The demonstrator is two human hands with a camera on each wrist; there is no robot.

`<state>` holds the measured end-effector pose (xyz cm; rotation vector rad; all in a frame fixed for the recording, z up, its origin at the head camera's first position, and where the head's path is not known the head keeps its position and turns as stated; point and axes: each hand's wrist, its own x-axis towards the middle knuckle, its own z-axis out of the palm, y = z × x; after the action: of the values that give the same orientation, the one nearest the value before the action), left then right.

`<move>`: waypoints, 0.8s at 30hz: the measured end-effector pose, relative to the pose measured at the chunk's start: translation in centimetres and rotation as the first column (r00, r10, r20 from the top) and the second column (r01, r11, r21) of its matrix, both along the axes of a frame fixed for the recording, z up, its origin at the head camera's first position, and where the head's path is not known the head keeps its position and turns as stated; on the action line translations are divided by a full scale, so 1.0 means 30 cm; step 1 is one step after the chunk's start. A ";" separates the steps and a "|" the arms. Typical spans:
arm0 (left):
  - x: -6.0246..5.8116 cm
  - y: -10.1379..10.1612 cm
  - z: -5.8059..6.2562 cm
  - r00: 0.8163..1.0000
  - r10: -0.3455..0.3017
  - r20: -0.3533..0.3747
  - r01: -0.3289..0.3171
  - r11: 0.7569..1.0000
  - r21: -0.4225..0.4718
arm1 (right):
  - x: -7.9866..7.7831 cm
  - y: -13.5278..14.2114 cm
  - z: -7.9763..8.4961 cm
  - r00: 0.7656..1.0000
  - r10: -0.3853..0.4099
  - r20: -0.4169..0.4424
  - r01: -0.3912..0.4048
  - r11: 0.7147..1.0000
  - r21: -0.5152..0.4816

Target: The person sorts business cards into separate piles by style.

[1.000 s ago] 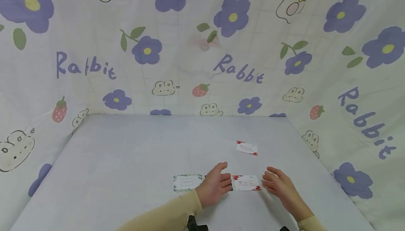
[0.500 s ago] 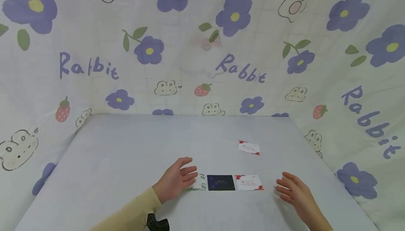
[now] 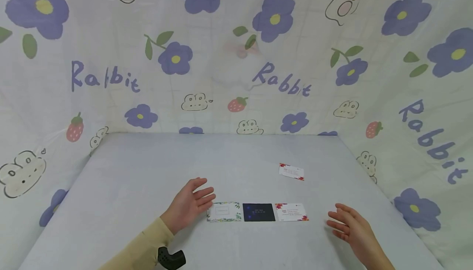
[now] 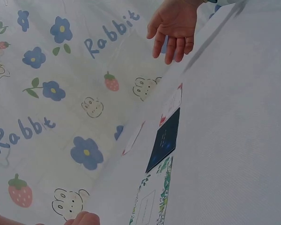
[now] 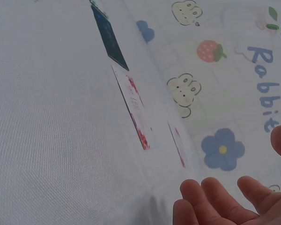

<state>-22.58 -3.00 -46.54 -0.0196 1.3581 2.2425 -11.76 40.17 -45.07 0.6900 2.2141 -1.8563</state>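
Three cards lie side by side in a row on the white table [image 3: 148,171]. At the left is a white card with a green leafy border [image 3: 224,212]; in the middle, a dark blue card [image 3: 258,212]; at the right, a white card with red flowers [image 3: 291,212]. Another red-flowered card [image 3: 291,171] lies farther back, slightly turned. My left hand [image 3: 189,204] hovers beside the green-bordered card with fingers relaxed, holding nothing. To the right of the row, apart from the cards, my right hand [image 3: 354,231] is also relaxed and holds nothing.
A white cloth [image 3: 214,68] printed with purple flowers, rabbits and strawberries hangs behind the table and along its sides. A black device [image 3: 171,258] sits at the left wrist, beside the beige sleeve [image 3: 138,247].
My left hand has moved left from over the dark card, past the green-bordered card, uncovering both. My right hand has drawn away to the right. The cards keep their places.
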 end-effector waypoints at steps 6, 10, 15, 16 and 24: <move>0.005 0.007 -0.002 1.000 -0.021 -0.008 0.021 1.000 0.008 | 0.000 0.007 -0.006 1.000 -0.004 0.002 0.004 1.000 -0.021; 0.004 0.014 -0.005 1.000 -0.025 -0.004 0.025 1.000 0.010 | -0.002 0.009 -0.013 1.000 -0.011 0.004 0.011 0.999 -0.031; 0.002 0.021 -0.005 1.000 -0.030 -0.005 0.030 0.999 0.011 | 0.002 0.011 -0.016 1.000 -0.008 -0.005 0.008 0.999 -0.040; 0.001 0.023 -0.005 0.999 -0.033 -0.004 0.033 0.999 0.013 | 0.003 0.011 -0.016 1.000 -0.003 -0.008 0.003 0.999 -0.040; -0.054 0.057 -0.011 0.998 -0.054 -0.014 0.055 0.998 0.019 | -0.020 0.014 0.001 1.000 0.003 -0.020 -0.003 1.000 0.002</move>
<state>-24.21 -1.28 -46.87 0.0390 1.3283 2.2140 -12.38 40.60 -45.03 0.6708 2.2283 -1.8685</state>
